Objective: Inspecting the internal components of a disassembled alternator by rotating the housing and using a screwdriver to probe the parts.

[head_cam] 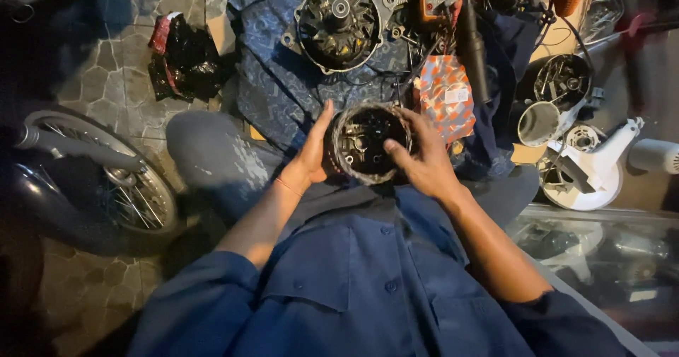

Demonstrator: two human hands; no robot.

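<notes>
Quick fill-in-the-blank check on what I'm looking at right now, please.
1. Both hands, left and right, grip a round dark ____.
2. The larger finned metal part lies on a ____ patterned cloth.
3. A spoked ____ stands on the person's left.

Missing words: metal housing; blue; wheel.

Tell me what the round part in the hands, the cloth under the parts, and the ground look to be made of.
Round housing: looks like cast metal, dull grey and grimy, held by left hand and right hand. Cloth: woven fabric, blue, patterned, with creases. Ground: stone or concrete pavers, matte grey, with visible joints.
</notes>
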